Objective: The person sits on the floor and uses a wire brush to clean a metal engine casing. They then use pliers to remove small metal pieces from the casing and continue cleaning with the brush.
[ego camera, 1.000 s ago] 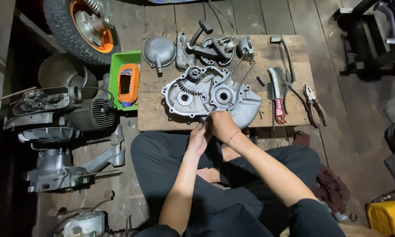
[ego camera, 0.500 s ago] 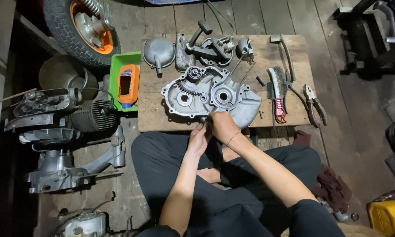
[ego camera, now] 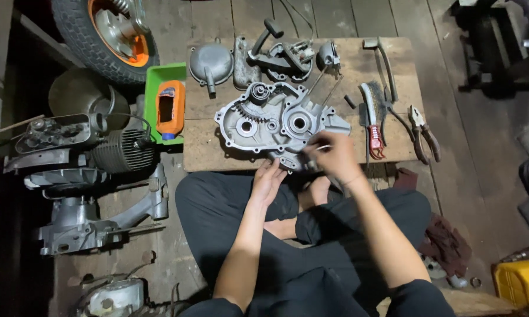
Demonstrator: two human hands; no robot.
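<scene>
A grey metal engine crankcase [ego camera: 263, 124] with a gear and two bearing holes lies on a wooden board [ego camera: 209, 157] in front of my crossed legs. My left hand [ego camera: 268, 179] rests at the case's near edge, fingers loosely apart, holding nothing that I can see. My right hand [ego camera: 336, 156] is over the case's right lower corner, blurred, and pinches a small pale metal piece [ego camera: 318, 147] between its fingertips.
On the board lie a round cover [ego camera: 211, 63], a kick-lever assembly [ego camera: 279, 56], a red-handled wire brush [ego camera: 372, 120] and pliers [ego camera: 424, 138]. A green tray with an orange bottle [ego camera: 171, 109], a finned cylinder [ego camera: 122, 151], a tyre [ego camera: 94, 35] and engine parts sit left.
My right hand has left the left hand and swung right across the case's corner with a small piece in its fingers. The left hand has opened and stayed at the near edge.
</scene>
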